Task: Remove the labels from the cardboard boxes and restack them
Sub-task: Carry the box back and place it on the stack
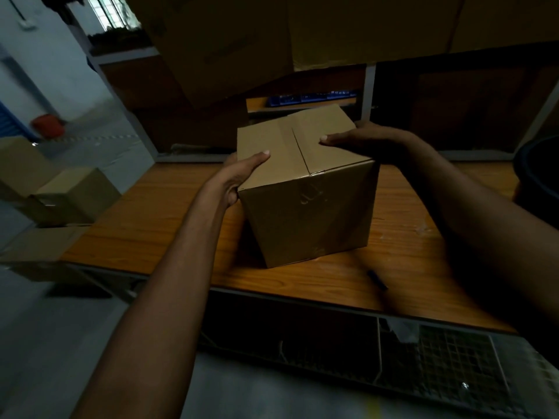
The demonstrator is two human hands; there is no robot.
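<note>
A closed brown cardboard box stands on the wooden table, a corner turned toward me. My left hand grips its left top edge, thumb on the lid and fingers down the side. My right hand holds the right top edge, thumb lying on the lid near the centre seam, fingers hidden behind the box. The near face shows a faint scuffed patch where tape or a label was; no label is visible on the faces I see.
A dark pen-like object lies on the table near the front edge. Several cardboard boxes are stacked at the left beside the table. Large boxes overhang at the back. A dark bin stands right; a wire crate sits below.
</note>
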